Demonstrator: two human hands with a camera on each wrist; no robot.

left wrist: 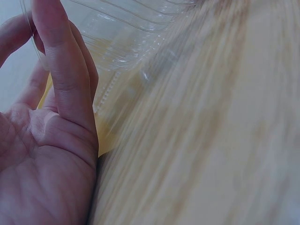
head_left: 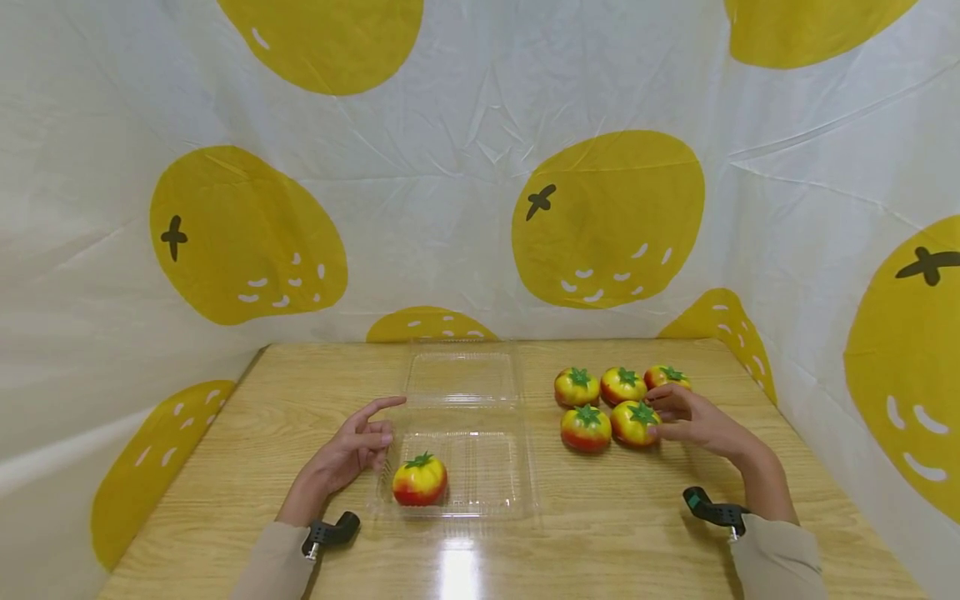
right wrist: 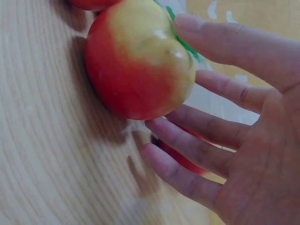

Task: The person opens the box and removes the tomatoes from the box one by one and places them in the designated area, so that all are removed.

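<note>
On the table's left half lies a clear plastic clamshell container [head_left: 487,475] with its lid [head_left: 462,377] folded back. One red-and-yellow toy tomato [head_left: 420,481] with green leaves sits in its front left corner. My left hand [head_left: 348,450] pinches the container's left rim, index finger stretched out. In the left wrist view, a clear plastic edge [left wrist: 41,58] runs by the fingers. My right hand [head_left: 693,423] is spread around the right side of the front right toy tomato [head_left: 632,425]. The right wrist view shows the thumb at its leaves and the other fingers beside it, loosely bent.
Several more toy tomatoes stand close by: front left [head_left: 586,430], back left [head_left: 577,387], back middle [head_left: 623,385] and back right [head_left: 667,377], the last partly hidden by the hand. A white curtain [head_left: 435,225] with yellow fruit prints surrounds the wooden table [head_left: 585,533].
</note>
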